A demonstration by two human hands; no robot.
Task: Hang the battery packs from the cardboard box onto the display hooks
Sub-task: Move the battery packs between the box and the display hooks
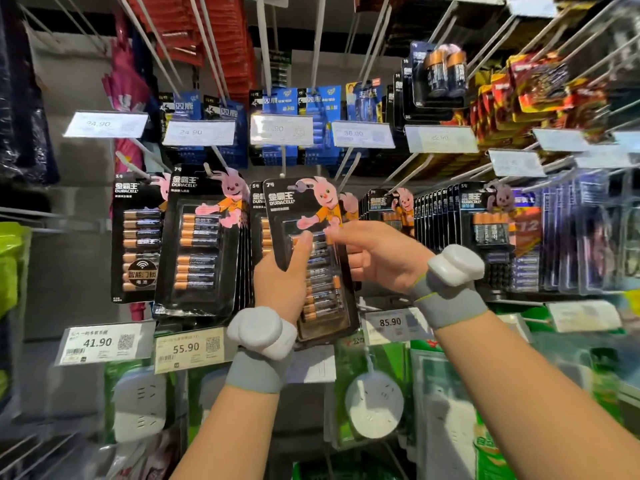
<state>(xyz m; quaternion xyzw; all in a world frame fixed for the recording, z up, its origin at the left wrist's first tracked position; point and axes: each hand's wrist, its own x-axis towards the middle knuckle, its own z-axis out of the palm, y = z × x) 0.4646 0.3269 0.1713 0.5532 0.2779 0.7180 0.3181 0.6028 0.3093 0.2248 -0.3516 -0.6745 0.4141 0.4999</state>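
Observation:
A black battery pack [304, 202] with a pink rabbit printed on it stands upright in front of the middle of the display. My left hand [282, 277] grips its left edge, thumb lying across the front. My right hand [377, 256] holds its right side, fingers curled behind the card. The pack's top sits just below the tip of a white display hook [283, 164]. More packs of the same kind hang right behind it [258, 216] and on the hook to the left [204, 237]. The cardboard box is out of view.
Rows of white hooks carry other battery packs: blue ones [287, 109] above, black ones [440, 223] to the right. Price tags [188, 349] stick out below and above the hooks. White power strips in green packaging [374, 407] hang on the lower row.

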